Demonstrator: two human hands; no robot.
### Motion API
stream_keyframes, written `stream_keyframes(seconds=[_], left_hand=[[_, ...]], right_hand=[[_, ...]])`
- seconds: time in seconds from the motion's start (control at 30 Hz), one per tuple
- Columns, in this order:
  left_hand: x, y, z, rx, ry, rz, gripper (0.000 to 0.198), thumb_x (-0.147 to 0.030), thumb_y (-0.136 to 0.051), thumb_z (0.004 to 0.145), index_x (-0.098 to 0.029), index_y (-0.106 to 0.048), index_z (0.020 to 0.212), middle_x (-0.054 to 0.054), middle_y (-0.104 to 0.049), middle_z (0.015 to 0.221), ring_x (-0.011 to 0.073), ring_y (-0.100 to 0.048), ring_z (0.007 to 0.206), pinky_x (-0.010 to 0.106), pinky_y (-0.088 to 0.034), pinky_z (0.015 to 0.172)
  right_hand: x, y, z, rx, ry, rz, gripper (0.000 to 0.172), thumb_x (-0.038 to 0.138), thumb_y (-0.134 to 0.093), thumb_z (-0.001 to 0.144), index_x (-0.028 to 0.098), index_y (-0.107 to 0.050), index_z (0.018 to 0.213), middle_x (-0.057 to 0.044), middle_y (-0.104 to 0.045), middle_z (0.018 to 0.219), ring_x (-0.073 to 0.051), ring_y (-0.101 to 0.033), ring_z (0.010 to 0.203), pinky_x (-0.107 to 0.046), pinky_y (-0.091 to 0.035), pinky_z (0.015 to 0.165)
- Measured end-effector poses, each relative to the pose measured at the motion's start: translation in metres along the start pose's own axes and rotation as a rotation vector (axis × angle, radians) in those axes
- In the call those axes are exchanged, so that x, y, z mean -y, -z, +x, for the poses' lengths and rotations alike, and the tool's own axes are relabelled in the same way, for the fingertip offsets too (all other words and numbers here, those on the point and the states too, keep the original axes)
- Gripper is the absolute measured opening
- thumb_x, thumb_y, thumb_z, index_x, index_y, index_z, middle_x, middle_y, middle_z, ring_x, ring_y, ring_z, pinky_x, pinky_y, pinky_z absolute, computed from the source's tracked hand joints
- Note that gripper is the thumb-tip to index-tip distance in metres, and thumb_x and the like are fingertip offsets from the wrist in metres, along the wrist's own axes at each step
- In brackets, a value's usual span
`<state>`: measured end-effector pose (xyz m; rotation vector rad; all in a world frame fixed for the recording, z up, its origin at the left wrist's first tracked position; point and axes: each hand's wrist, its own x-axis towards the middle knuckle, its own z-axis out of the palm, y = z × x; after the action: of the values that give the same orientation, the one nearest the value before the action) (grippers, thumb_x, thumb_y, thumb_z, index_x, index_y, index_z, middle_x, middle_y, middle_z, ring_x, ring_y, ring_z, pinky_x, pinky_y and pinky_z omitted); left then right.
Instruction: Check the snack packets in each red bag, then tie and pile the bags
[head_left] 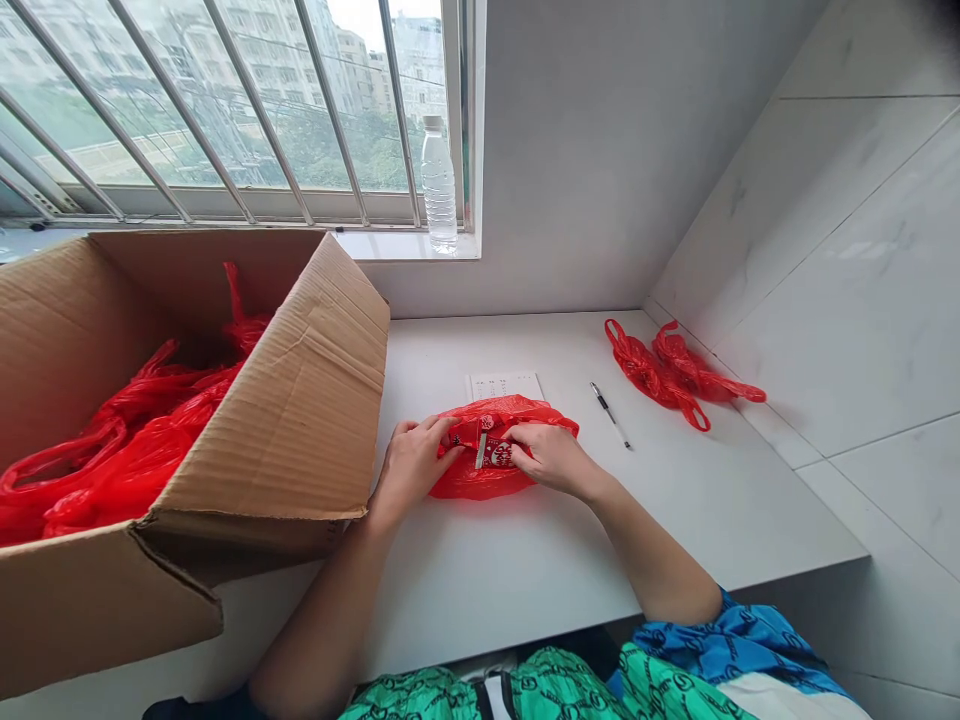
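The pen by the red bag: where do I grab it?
Pinch the ballpoint pen around its slim barrel, coming straight down from above. It lies flat and slanted on the white counter, and nothing sits on it, so your fingers can reach both sides.

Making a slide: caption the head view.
Left hand and right hand fold a red plastic bag beside a cardboard box.

Big cardboard box [277, 400] on the left, ballpoint pen [610, 414] lying on the surface [480, 590] (plastic water bottle [439, 185] up on the windowsill [405, 243], btw).
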<state>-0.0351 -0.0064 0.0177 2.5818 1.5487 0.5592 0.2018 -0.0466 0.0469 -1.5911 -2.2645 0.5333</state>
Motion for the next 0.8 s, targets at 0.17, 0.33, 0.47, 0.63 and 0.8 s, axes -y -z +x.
stream_keyframes(seconds=[0.17,0.33,0.47,0.63,0.8], left_hand=[[-0.001,-0.006,0.0,0.057,0.036,0.06,0.031,-0.027,-0.06,0.087,-0.024,-0.062,0.118,0.008,-0.065,0.115,0.0246,-0.066,0.094,0.04,-0.041,0.092],[-0.004,-0.002,0.002,-0.059,0.063,-0.075,0.018,-0.029,-0.056,0.09,-0.022,-0.062,0.105,0.006,-0.065,0.11,0.0226,-0.064,0.097,0.039,-0.04,0.093],[-0.009,0.003,0.003,-0.22,0.096,-0.273,0.021,-0.035,-0.053,0.094,-0.021,-0.062,0.108,0.005,-0.069,0.106,0.0199,-0.065,0.093,0.039,-0.039,0.098],[-0.015,0.003,0.002,-0.317,0.141,-0.711,0.029,-0.044,-0.06,0.091,-0.021,-0.065,0.107,0.004,-0.071,0.098,0.0201,-0.066,0.092,0.035,-0.048,0.092],[-0.019,0.006,0.002,-0.29,0.148,-1.151,0.031,-0.042,-0.067,0.087,-0.019,-0.064,0.107,0.006,-0.07,0.104,0.0201,-0.065,0.098,0.03,-0.053,0.088]], right_hand=[[-0.006,-0.009,0.006,0.007,-0.133,-0.299,0.029,0.023,-0.035,0.102,0.02,-0.063,0.111,-0.005,-0.072,0.093,-0.017,-0.067,0.085,-0.023,-0.041,0.066],[-0.017,-0.011,0.007,-0.017,-0.218,-0.423,0.025,0.014,-0.036,0.099,0.015,-0.058,0.109,-0.009,-0.071,0.085,-0.021,-0.068,0.076,-0.026,-0.037,0.057],[-0.024,-0.01,0.008,-0.041,-0.255,-0.441,0.021,0.014,-0.042,0.097,0.014,-0.057,0.111,-0.011,-0.072,0.086,-0.023,-0.069,0.077,-0.026,-0.038,0.056],[-0.021,-0.009,0.009,-0.098,-0.24,-0.398,0.019,0.023,-0.05,0.097,0.015,-0.06,0.112,-0.01,-0.073,0.094,-0.023,-0.069,0.084,-0.027,-0.043,0.062],[-0.002,-0.006,0.004,-0.309,0.009,0.23,0.022,0.037,-0.049,0.1,0.022,-0.065,0.106,-0.004,-0.073,0.102,-0.019,-0.067,0.095,-0.029,-0.049,0.081]])
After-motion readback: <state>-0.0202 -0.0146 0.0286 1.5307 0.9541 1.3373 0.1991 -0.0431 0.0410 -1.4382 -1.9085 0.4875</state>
